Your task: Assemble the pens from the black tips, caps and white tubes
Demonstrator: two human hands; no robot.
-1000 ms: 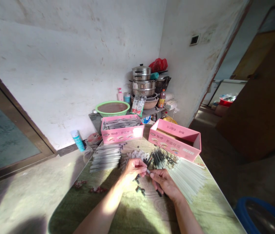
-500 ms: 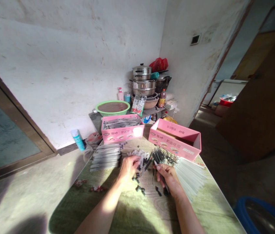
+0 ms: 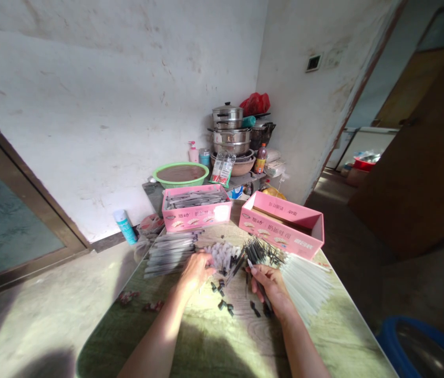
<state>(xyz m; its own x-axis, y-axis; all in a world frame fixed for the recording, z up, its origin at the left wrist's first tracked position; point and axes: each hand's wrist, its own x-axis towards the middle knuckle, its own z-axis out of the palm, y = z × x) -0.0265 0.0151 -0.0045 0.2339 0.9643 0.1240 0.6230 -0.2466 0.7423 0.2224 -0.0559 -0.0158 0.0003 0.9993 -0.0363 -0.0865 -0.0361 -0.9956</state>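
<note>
My right hand (image 3: 271,289) is closed round a slim dark pen-like piece with a pale pointed tip (image 3: 250,264). My left hand (image 3: 197,272) has its fingers bent together at the left side of a heap of small white pieces (image 3: 224,254); what they hold, if anything, is too small to make out. Between the hands lie several short black caps (image 3: 222,304) and some thin dark sticks (image 3: 235,269). A bundle of thin black rods (image 3: 259,251) sits just beyond my right hand. Clear white tubes (image 3: 306,286) fan out to its right, and grey-white pen-like tubes (image 3: 170,254) lie in rows at the left.
Two pink boxes stand at the table's far side: the left box (image 3: 196,218) is full of pen-like tubes, and the right box (image 3: 282,228) shows a brown inside. Behind them are a green basin (image 3: 180,184) and stacked steel pots (image 3: 229,139). A blue tub (image 3: 422,346) is at the right.
My left hand has drawn back left from the white pieces, uncovering more of the heap. My right hand stays almost in place with the same piece.
</note>
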